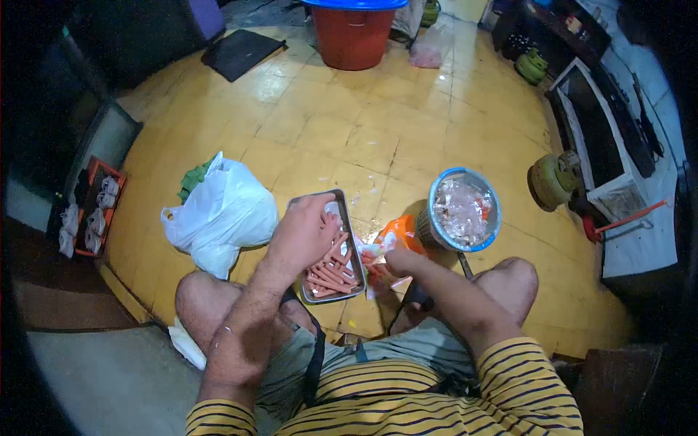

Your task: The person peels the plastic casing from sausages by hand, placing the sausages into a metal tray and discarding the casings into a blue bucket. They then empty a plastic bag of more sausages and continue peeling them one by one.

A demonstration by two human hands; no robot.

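Note:
A metal tray [356, 273] lies on the floor before me, holding several thin pink sausages [333, 275]. Over its far half is my left hand [309, 227], with the fingers bent down among the sausages. Its fingertips are hidden, so what they hold does not show. To the right of the tray, my right hand [404, 260] is closed on a clear plastic packet [372, 256] with reddish content. Beside that hand lies an orange plastic bag [401, 231].
A blue-rimmed basket [465, 245] full of plastic wrappers stands to the right. On the left sits a white plastic bag [225, 211] with green leaves [195, 179] poking out. Farther off are a red tub [352, 40], a gas cylinder [550, 182] and a dark mat [242, 54].

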